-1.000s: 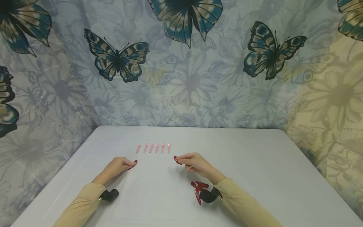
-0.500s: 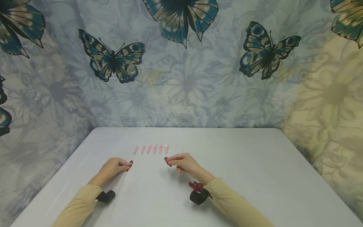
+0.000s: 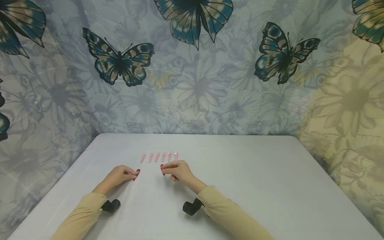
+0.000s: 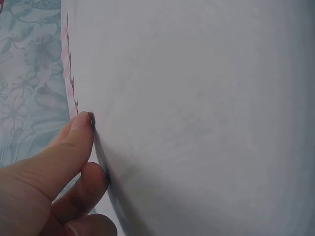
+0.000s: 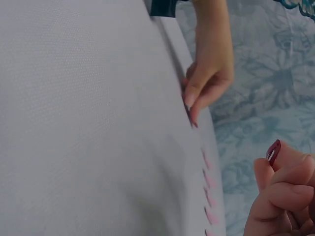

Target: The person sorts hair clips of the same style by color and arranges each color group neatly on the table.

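In the head view, my left hand (image 3: 118, 176) pinches a red snap hair clip (image 3: 138, 171) low at the table surface, left of the middle. Only the clip's ends show past the fingertips. My right hand (image 3: 181, 171) holds another red snap hair clip (image 3: 162, 169) between thumb and fingers, a short way right of the left hand. In the right wrist view that red clip (image 5: 274, 150) stands out beyond the fingertips. Just behind both hands, pink snap hair clips (image 3: 163, 157) lie in a spaced row, their long sides side by side.
The white table (image 3: 255, 173) reaches back to a wall covering (image 3: 201, 100) with butterflies and flowers. Black wrist cameras (image 3: 111, 206) sit at both cuffs. The right sleeve (image 3: 228, 213) spans the table's front right part.
My right hand has moved left toward the left hand, carrying its red hair clip. The left hand stays nearly in place. The loose red clips near the right wrist are now hidden by the arm.
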Motion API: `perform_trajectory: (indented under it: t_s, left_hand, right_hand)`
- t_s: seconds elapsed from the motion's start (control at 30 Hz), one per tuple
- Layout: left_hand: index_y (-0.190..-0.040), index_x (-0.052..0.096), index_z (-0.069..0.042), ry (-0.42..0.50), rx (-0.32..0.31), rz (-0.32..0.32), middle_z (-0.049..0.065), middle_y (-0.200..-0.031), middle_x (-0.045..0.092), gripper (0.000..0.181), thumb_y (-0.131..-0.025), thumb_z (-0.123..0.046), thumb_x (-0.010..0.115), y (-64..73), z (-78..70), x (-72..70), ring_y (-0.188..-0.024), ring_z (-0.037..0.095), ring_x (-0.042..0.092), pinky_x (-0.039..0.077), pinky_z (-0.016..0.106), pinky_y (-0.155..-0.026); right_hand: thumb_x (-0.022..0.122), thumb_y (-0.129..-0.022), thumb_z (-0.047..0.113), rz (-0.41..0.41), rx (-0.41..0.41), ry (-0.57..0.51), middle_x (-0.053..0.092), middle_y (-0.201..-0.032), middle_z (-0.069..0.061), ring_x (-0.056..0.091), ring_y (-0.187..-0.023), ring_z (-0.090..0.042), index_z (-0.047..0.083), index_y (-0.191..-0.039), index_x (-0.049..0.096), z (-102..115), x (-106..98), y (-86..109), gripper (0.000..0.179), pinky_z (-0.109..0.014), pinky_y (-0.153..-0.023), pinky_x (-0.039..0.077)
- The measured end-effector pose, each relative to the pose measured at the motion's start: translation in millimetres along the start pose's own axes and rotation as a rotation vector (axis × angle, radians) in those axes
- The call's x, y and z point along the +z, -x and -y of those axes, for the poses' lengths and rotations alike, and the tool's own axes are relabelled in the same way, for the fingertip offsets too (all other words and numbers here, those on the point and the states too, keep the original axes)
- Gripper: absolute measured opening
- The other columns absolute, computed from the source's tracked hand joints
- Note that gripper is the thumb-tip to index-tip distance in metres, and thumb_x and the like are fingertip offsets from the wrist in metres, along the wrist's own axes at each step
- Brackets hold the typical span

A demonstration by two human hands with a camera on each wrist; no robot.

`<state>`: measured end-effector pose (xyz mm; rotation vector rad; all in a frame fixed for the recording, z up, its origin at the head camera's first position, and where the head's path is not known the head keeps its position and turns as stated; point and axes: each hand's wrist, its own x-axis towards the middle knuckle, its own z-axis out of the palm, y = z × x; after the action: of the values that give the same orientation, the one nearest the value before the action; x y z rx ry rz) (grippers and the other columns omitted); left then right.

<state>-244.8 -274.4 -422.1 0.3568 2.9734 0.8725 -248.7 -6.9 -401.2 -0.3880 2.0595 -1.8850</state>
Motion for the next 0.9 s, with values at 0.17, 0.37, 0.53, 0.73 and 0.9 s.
perform_trajectory:
  t_s: [0.17,0.37,0.53,0.73,0.9]
  left_hand:
    - [-0.083,0.072,-0.005,0.004,0.003,0.000,0.008,-0.084,0.065,0.016,-0.074,-0.019,0.073,0.8,-1.0,-2.7,-0.069,0.013,0.051,0.041,0.032,-0.063]
    - [-0.084,0.071,-0.002,0.023,-0.010,0.014,0.005,-0.077,0.063,0.018,-0.075,-0.017,0.072,0.9,-2.9,-2.7,-0.061,0.012,0.044,0.038,0.030,-0.057]
    - [-0.085,0.071,-0.002,0.023,-0.015,0.009,0.006,-0.079,0.064,0.018,-0.075,-0.017,0.072,2.9,-1.8,-5.8,-0.062,0.011,0.044,0.038,0.029,-0.057]
    - [-0.085,0.072,-0.004,0.032,-0.016,0.054,0.003,-0.073,0.063,0.015,-0.076,-0.016,0.072,-1.9,-8.4,-6.5,-0.059,0.010,0.043,0.037,0.028,-0.056]
    - [-0.080,0.073,-0.006,0.028,-0.041,0.055,-0.003,-0.066,0.059,0.010,-0.075,-0.015,0.072,-2.8,-8.1,-6.2,-0.057,0.010,0.040,0.036,0.027,-0.056]
  right_hand:
    - [0.070,-0.076,0.008,-0.044,-0.019,0.037,0.065,-0.069,-0.006,0.037,-0.036,-0.009,0.002,-0.090,0.070,-4,15,-10.9,0.015,-0.021,-0.038,0.031]
    - [0.070,-0.076,0.006,-0.089,-0.050,0.109,0.064,-0.066,-0.008,0.038,-0.034,-0.008,0.003,-0.084,0.071,-8,31,-20.6,0.009,-0.020,-0.037,0.031]
    - [0.072,-0.073,0.006,-0.130,-0.056,0.174,0.063,-0.063,-0.012,0.038,-0.032,-0.006,0.005,-0.080,0.071,-10,47,-30.1,0.007,-0.019,-0.036,0.030]
    - [0.072,-0.073,0.006,-0.174,-0.028,0.217,0.054,-0.048,-0.006,0.033,-0.031,-0.005,0.003,-0.078,0.071,-16,61,-37.7,0.005,-0.018,-0.034,0.026]
    - [0.072,-0.074,0.006,-0.213,-0.034,0.231,0.046,-0.042,0.000,0.032,-0.031,-0.004,0.003,-0.077,0.070,-23,71,-46.4,0.005,-0.018,-0.034,0.026]
